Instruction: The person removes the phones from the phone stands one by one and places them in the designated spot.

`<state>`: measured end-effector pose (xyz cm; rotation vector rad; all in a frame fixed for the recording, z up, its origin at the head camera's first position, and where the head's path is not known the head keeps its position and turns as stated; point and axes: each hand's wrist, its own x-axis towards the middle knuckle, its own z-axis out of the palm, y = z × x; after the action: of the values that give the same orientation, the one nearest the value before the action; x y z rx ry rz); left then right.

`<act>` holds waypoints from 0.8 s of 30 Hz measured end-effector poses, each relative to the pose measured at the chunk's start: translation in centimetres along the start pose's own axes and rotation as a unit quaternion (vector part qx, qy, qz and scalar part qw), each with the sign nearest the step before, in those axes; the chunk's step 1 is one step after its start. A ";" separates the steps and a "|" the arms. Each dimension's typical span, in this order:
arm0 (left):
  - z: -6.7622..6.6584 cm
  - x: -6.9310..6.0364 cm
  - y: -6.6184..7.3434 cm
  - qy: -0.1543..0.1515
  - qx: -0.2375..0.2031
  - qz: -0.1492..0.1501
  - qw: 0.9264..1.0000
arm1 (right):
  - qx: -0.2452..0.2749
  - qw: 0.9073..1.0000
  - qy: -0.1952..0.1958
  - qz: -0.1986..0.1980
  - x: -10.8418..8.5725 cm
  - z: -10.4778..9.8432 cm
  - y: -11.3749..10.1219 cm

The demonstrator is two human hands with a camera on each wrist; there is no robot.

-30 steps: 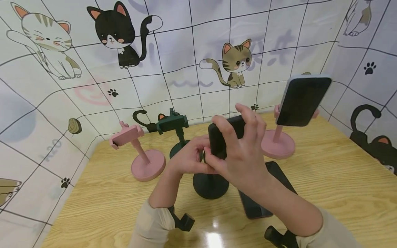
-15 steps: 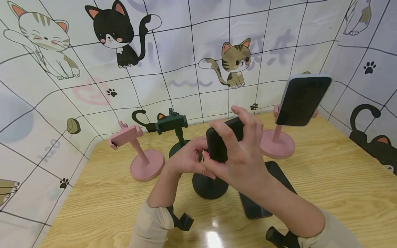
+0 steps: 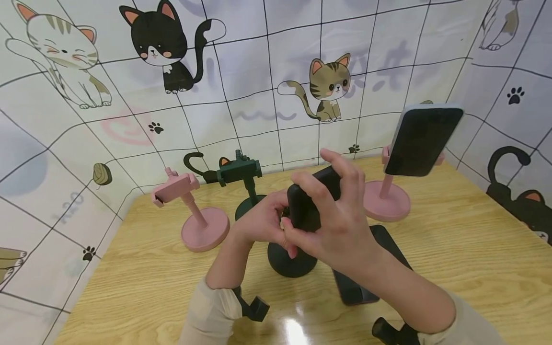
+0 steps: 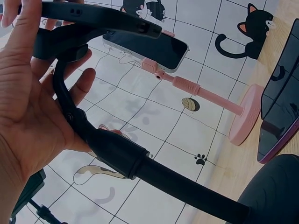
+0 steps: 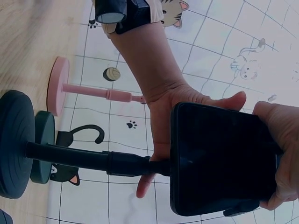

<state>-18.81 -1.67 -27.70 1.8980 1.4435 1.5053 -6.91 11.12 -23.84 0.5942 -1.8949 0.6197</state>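
Observation:
A black phone [image 3: 304, 208] is held upright at the top of a black stand [image 3: 293, 263]. My right hand [image 3: 340, 225] grips its edges, fingers bent over the top and thumb low at the near side. Around the stand's neck, just under the phone, curls my left hand [image 3: 258, 223], its thumb pointing down in front. The left wrist view has the bent neck [image 4: 74, 116] against the left palm [image 4: 32, 107], below the phone's edge [image 4: 107, 18]. In the right wrist view the phone's dark screen [image 5: 219, 158] covers the clamp area and part of the left hand [image 5: 163, 112].
An empty pink stand [image 3: 204, 230] and a dark green stand [image 3: 239, 172] are at the left and behind. A second pink stand [image 3: 386, 201] at the right holds a white-edged phone [image 3: 422, 141]. Another dark phone [image 3: 353, 287] lies flat under my right forearm.
The phone has tilted slightly and its lower edge has come down a little with my right hand. My left thumb has swung downward. The other stands have not moved.

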 end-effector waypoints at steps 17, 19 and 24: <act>0.3 -0.1 -0.4 0.011 0.086 0.039 0.995 | 0.079 0.996 0.024 -0.024 0.0 -0.3 0.1; 0.4 -0.1 -0.4 0.013 0.090 0.044 0.995 | 0.091 0.995 0.023 -0.026 0.0 -0.4 0.2; 0.9 -0.3 -0.5 0.031 0.116 0.058 0.991 | 0.114 0.992 0.027 -0.044 0.3 -0.6 0.3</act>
<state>-18.29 -1.42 -28.52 2.1191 1.6227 1.5169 -6.77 11.72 -23.42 0.7961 -1.7488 0.7931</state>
